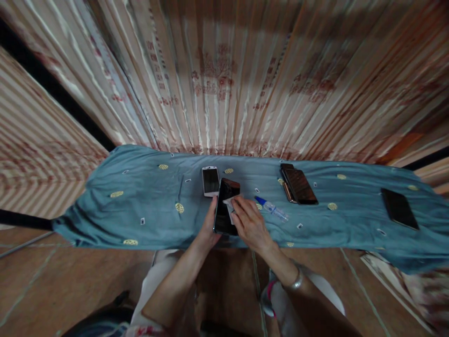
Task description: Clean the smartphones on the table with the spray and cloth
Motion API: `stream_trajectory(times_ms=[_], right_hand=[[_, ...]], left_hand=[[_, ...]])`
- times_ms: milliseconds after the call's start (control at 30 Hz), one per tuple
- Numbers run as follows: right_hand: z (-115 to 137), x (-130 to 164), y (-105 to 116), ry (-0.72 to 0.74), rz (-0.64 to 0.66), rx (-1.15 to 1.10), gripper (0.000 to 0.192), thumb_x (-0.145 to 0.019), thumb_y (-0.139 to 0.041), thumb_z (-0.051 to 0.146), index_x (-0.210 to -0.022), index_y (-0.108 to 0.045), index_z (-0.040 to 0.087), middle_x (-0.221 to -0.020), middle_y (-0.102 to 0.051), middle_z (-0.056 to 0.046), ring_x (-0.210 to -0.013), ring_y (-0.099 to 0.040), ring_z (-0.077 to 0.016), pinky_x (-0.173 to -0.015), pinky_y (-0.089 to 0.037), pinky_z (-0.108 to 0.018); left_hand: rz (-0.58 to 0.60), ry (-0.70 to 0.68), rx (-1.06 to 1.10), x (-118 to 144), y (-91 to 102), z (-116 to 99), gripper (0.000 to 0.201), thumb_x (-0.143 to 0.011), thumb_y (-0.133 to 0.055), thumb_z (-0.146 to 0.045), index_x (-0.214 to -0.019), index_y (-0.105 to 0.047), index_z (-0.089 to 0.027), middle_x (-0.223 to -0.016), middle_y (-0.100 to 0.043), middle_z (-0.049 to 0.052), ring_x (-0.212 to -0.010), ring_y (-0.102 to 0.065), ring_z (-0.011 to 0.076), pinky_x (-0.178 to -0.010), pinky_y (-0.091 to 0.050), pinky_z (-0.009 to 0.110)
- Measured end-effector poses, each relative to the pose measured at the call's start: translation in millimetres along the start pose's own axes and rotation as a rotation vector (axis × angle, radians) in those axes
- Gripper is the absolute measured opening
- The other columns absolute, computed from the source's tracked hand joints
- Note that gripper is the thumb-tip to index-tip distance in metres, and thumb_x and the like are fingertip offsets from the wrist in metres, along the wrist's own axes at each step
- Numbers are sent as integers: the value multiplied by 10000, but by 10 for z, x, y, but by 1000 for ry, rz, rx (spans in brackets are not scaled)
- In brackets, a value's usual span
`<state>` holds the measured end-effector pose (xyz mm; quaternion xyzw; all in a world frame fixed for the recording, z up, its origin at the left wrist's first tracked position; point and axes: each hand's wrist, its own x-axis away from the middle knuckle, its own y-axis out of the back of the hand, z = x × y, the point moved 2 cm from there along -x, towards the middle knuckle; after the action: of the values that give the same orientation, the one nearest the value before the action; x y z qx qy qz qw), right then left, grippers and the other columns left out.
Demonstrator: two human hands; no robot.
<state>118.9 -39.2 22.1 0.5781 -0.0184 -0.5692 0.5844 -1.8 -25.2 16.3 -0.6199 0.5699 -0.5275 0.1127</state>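
Note:
My left hand (pixel 209 224) grips a black smartphone (pixel 223 216) by its left edge, tilted above the front of the cloth-covered table. Pressed on its screen is a small white wipe (pixel 229 206), pinched under the fingers of my right hand (pixel 250 223). Just behind the held phone lies a white smartphone (pixel 211 180) with a dark screen. To the right of my right hand rests a clear plastic bottle (pixel 275 210) with a blue cap, on its side. The fingers of my left hand under the phone are hidden.
A teal patterned cloth (pixel 154 224) covers the long narrow table. Several dark phones (pixel 302 187) lie overlapping right of the bottle, and another black phone (pixel 400 208) sits at the far right. A pleated curtain (pixel 217 93) hangs behind. My knees are under the front edge.

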Motion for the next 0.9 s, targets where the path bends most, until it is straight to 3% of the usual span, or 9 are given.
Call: stream_trajectory(times_ms=[133,300,467,667,800,900], right_hand=[[183,55,-2,60,18,-33,437,-945,-453,140,-1377,-500,183,-1236,-620,-146,-1128,-573,-256,-930,-545,-438],[380,135,-30,136,62,-80,463,-921,-452,75,-1374,-491,162,-1222,-620,-152,-1131,-564,-246,-928,-556,-407],[516,154,-51,175,121,-88,486,-926,-418,64,-1399,-444,171,-1253,-607,-147,-1151,-544,-245,-993,-517,-456],[488,51,-11,217,105,-19,516,-902,-407,23,-1406,-438,127,-1253,-597,-171,-1142,-550,-245,-945,-550,-390],[345,-30,1,202,96,82,494,-908,-407,38,-1392,-458,122,-1258,-593,-179,-1119,-565,-259,-936,-552,-425],[213,-74,14,165,101,116,493,-909,-400,40,-1388,-471,134,-1284,-580,-173,-1137,-561,-262,-950,-545,-422]], left_hand=[[-41,-36,-5,12,84,-57,396,-810,-623,-490,-788,-706,-103,-733,-726,98,-811,-698,229,-765,-533,294],[31,-32,-18,26,128,-92,492,-860,-538,-531,-897,-710,-71,-791,-734,132,-671,-686,180,-678,-530,255],[22,8,-12,-17,159,-90,621,-826,-470,-678,-830,-690,-97,-682,-694,104,-550,-646,175,-567,-515,269],[1,-58,-34,34,176,-46,490,-808,-568,-607,-789,-686,-132,-677,-687,57,-603,-650,142,-596,-498,222],[-25,-86,-9,68,147,38,419,-780,-631,-554,-717,-670,-142,-665,-678,37,-752,-678,189,-734,-520,266],[-5,-101,-47,52,127,99,450,-831,-561,-554,-831,-701,-127,-772,-719,63,-865,-683,219,-819,-516,309]])
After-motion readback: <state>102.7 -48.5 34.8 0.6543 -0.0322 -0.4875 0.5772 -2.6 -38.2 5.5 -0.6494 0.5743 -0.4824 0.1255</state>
